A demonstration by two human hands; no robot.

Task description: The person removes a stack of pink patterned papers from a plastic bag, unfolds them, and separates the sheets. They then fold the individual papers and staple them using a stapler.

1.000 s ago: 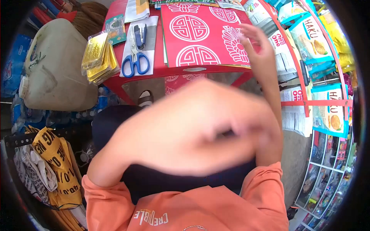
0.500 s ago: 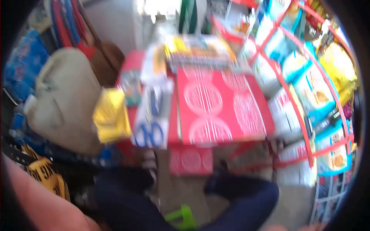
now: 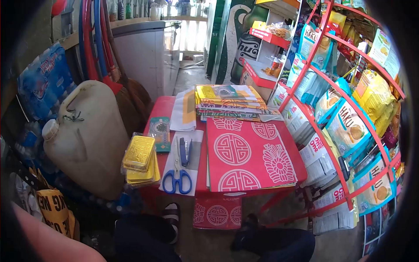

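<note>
Only a bare arm (image 3: 52,240) shows at the lower left; neither of my hands is in view. In front of my knees stands a small red table (image 3: 200,174). Red paper sheets with white round patterns (image 3: 251,153) lie stacked on its right side. Blue-handled scissors (image 3: 177,180) and a dark blue stapler (image 3: 186,152) rest on a white and grey sheet to the left. Gold-coloured packets (image 3: 139,153) are piled at the left edge, near a teal printed card (image 3: 159,134). Behind them sit a white and yellow sheet (image 3: 182,113) and a stack of printed papers (image 3: 229,98).
A large beige jerrycan (image 3: 91,139) stands close on the left, beside brooms (image 3: 133,94). Red racks (image 3: 312,72) of snack bags crowd the right. Beneath the table is a red patterned packet (image 3: 217,214) between my sandalled feet. A white chest (image 3: 139,56) stands behind.
The view has tilted upward and become sharp, so the table sits lower in it. A bit of skin at the bottom right and the green object between my legs have left view.
</note>
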